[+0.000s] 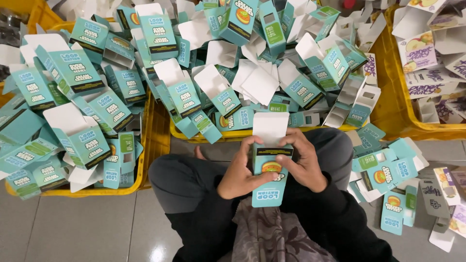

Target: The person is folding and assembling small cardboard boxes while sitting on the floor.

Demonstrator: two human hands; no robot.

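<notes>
I am sitting on the grey tiled floor with my knees drawn up, and both hands are closed around one small teal carton held upright over my lap, so this looks to me like the folding-up stage for this one box. My left hand wraps its left side from below, thumb laid across the front near the round burger picture, while my right hand grips the right edge with the fingers curled over the black band near the top. The white top flap stands open and points away from me, toward the far side. As I judge it, the next move calls for pressing that flap down and tucking it in while the other hand keeps the body square. Just beyond my hands is a yellow crate heaped with similar teal boxes, flaps open; another yellow crate to the left is full too. A few flat teal blanks lie on the floor to my right.
</notes>
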